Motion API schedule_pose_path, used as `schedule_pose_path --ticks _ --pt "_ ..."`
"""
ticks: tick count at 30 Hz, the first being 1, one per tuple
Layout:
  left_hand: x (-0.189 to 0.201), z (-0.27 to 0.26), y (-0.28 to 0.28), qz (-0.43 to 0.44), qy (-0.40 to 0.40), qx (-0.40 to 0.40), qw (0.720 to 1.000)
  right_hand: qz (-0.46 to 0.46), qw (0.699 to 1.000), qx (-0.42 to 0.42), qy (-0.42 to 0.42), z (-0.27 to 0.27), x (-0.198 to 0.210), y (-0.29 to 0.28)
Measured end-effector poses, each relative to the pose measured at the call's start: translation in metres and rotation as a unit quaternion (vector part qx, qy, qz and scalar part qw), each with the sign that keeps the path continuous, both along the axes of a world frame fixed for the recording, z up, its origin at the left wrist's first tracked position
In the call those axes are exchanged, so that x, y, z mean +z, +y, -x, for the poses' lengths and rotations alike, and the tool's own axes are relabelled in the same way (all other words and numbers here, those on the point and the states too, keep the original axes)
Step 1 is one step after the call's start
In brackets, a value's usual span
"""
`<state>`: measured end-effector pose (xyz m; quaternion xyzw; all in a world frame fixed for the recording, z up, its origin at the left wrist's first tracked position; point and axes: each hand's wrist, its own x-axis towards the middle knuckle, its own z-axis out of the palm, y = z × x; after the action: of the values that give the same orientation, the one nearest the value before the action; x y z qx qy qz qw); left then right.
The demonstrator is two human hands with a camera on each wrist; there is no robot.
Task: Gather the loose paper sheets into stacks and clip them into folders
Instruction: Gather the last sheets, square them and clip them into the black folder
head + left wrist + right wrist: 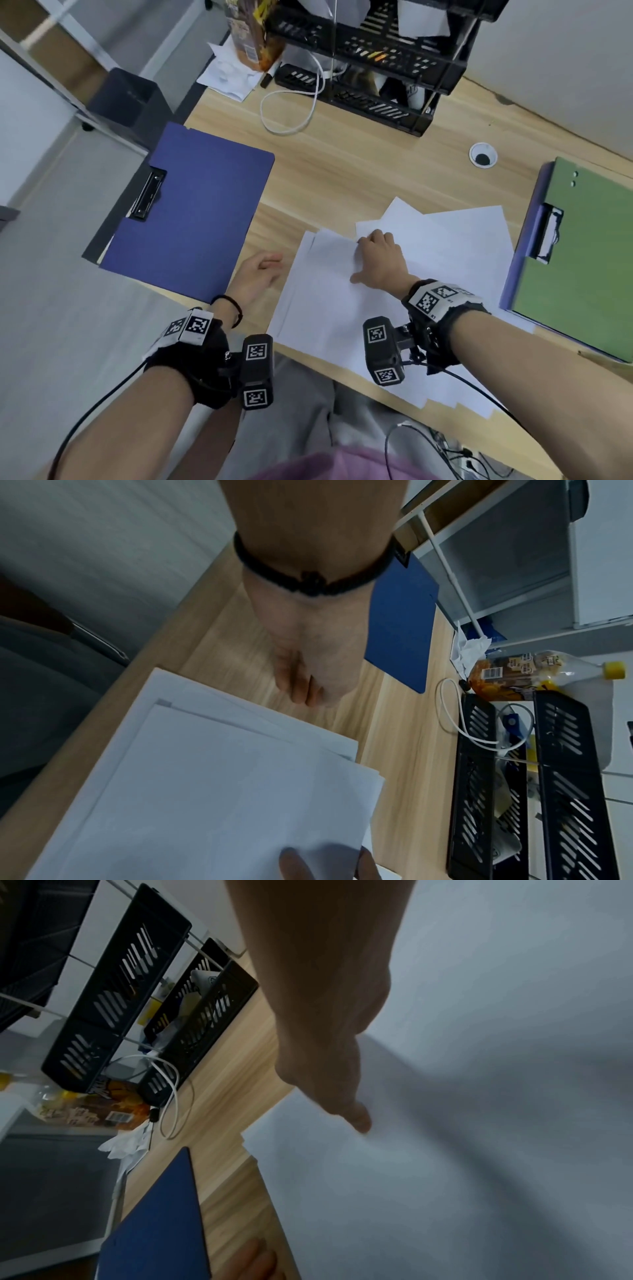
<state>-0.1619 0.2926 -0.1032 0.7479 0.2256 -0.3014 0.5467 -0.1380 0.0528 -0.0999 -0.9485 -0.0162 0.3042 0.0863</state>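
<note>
Loose white paper sheets [325, 301] lie fanned over the near middle of the desk [359, 164], some overhanging its front edge. My right hand [378, 260] rests on them. Its thumb [359, 1118] is stretched flat on the top sheet and its fingers are curled down at that sheet's far edge, tips hidden. My left hand [258, 277] lies loosely curled on the bare wood just left of the sheets [212, 791], holding nothing. A closed blue clip folder [191, 212] lies at the left. A green folder [579, 260] with its clip lies at the right, partly under the sheets.
A black stacked letter tray [376, 65] stands at the back of the desk with a white cable loop [291, 109] in front of it. A snack bag [253, 37] and crumpled papers sit at the back left. A cable hole [483, 155] is at the back right.
</note>
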Motion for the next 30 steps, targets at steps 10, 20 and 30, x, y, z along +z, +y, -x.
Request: schedule_pose_path --ticks 10,20,30 --pt "-0.005 -0.004 -0.012 -0.031 -0.012 0.031 0.999 -0.077 0.994 0.032 0.072 0.027 0.003 -0.017" --pt "0.003 -0.028 -0.089 -0.005 -0.001 -0.061 0.998 -0.095 0.992 -0.048 0.07 0.027 0.034 -0.127" --pt "0.013 -0.034 -0.13 0.018 0.035 -0.058 0.998 -0.058 0.993 -0.102 0.006 0.046 0.01 -0.157"
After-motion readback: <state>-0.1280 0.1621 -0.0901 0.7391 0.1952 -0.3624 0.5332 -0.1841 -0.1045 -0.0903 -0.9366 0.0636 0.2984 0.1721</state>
